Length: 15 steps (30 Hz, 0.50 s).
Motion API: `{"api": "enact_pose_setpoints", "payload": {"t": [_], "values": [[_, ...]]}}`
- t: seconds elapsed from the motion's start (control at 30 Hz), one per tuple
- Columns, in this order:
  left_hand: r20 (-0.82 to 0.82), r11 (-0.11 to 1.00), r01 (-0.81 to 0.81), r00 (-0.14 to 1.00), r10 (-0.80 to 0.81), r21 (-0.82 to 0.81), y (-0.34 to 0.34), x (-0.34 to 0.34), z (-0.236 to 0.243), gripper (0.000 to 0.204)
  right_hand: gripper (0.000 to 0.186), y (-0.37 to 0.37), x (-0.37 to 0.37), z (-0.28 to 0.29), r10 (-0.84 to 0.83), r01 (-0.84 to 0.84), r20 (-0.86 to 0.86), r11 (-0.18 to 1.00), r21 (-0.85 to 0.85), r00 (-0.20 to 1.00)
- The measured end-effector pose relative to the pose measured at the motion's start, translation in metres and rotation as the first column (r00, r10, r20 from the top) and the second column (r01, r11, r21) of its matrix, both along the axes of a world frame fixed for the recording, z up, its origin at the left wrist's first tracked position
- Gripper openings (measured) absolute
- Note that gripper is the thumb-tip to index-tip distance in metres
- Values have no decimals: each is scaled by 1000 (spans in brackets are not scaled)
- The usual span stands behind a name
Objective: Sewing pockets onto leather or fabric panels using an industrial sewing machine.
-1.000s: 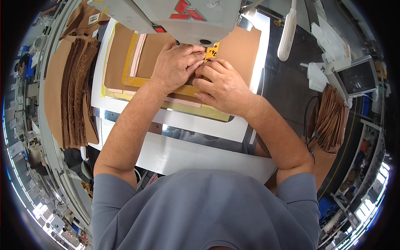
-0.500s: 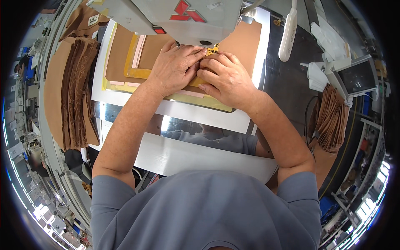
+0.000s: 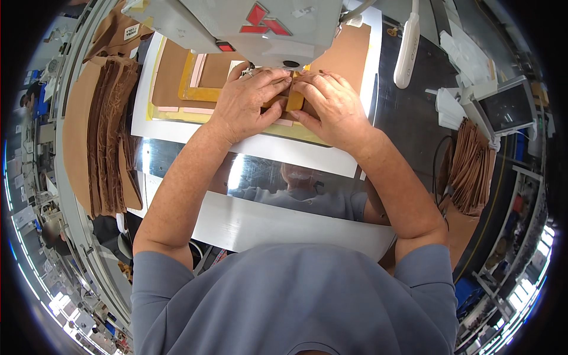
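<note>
Under the machine head (image 3: 260, 35), both hands work at a flat template with a yellow frame (image 3: 198, 94) over brown sheet material (image 3: 168, 83). My left hand (image 3: 249, 102) lies at the near middle of the template, its fingers bent together toward the centre and its thumb pointing right. Whatever is under those fingertips is hidden. Opposite it, my right hand (image 3: 332, 106) curls its fingers and thumb round a short upright yellow strip (image 3: 295, 99). Brown material shows in the small gap between the hands.
A stack of brown pieces (image 3: 106, 136) stands at the left, and another bundle (image 3: 470, 168) hangs at the right below a monitor (image 3: 507, 109). A white handheld device (image 3: 408, 53) hangs at the upper right. The shiny metal bed (image 3: 266, 177) runs in front of me.
The template has slid slightly away from me. My hands have parted a little at the thumbs, baring the yellow strip between them.
</note>
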<state>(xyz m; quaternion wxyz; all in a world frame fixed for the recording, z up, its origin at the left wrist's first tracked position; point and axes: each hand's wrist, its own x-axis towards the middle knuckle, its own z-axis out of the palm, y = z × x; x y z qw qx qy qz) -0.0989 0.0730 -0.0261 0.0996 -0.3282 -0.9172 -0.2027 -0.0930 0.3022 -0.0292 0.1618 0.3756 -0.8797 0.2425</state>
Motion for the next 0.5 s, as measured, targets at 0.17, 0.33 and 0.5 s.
{"api": "enact_pose_setpoints", "payload": {"t": [0.17,0.33,0.5], "values": [[-22,1000,-9,1000,9,-5,-1,1,-4,35,35,4,-5,-2,-24,24,3,1000,10,1000],[65,999,-35,997,32,35,-1,0,-6,34,34,5,-11,-2,-36,36,-56,999,-4,998],[37,997,-51,998,49,50,1,-4,-3,34,34,7,-19,-5,-48,46,-68,999,-18,997]]}}
